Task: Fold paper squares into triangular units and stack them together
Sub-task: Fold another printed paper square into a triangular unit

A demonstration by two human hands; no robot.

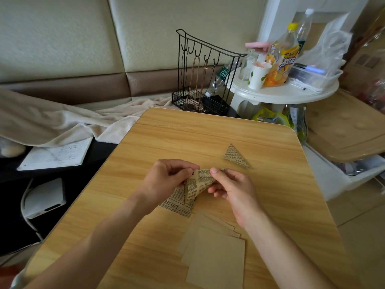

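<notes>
Pinching from both sides, our grip holds a newspaper-print paper square [196, 185] that is partly folded, curling up off the light wood-grain desk [208, 132]. Our left hand [166, 180] pinches its upper left edge between thumb and forefinger, other fingers curled; the paper's lower corner lies flat on the desk beneath that wrist. Our right hand [231, 188] pinches the upper right edge, thumb on top. Nearer us, just below the hands, a fanned stack of plain tan paper squares [214, 255] lies flat. Further right and beyond our right hand, apart from it, a finished newspaper-print triangular unit [235, 156] rests alone on the desk.
</notes>
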